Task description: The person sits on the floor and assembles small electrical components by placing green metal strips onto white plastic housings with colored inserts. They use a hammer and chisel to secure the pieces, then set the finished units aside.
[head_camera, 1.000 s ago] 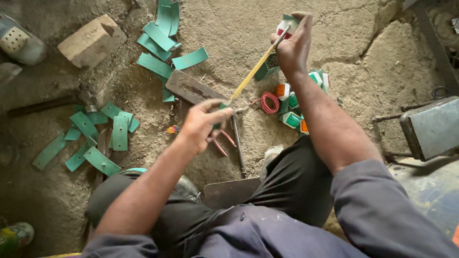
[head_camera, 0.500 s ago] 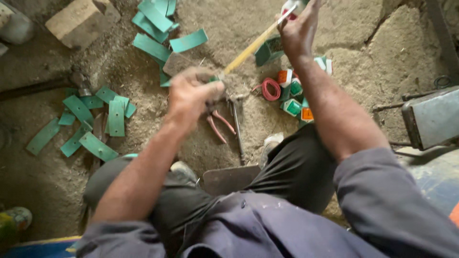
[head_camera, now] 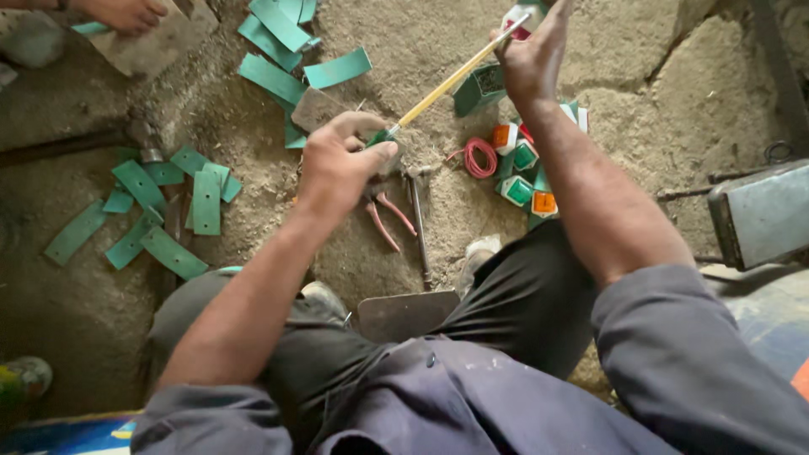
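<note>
Your left hand (head_camera: pixel 341 164) is closed around the green end of a long yellow rod (head_camera: pixel 451 80), thumb and fingers wrapped tight at its lower tip, while your right hand (head_camera: pixel 533 59) is clenched on the rod's upper end near the top edge of the view, where a small red and white piece sits against your fingers. Both fists are fully shut on it, and the rod runs slantwise between them above the sandy ground.

Since half a second ago the rod keeps much the same slant, and your left hand has stayed on its lower end. At the top left, another person's hand (head_camera: pixel 126 13) now rests on a grey block (head_camera: pixel 156 42), where only the block showed before.

Just under your left hand lie red-handled pliers (head_camera: pixel 386 221) and a thin metal bar (head_camera: pixel 419 227). A coil of red wire (head_camera: pixel 480 157) lies to their right, beside a cluster of small square switches (head_camera: pixel 522 173) with green, orange and red faces. Green plastic strips (head_camera: pixel 168 198) are scattered at the left, and more lie at the top centre. A grey metal box (head_camera: pixel 763 215) sits at the right edge.
</note>
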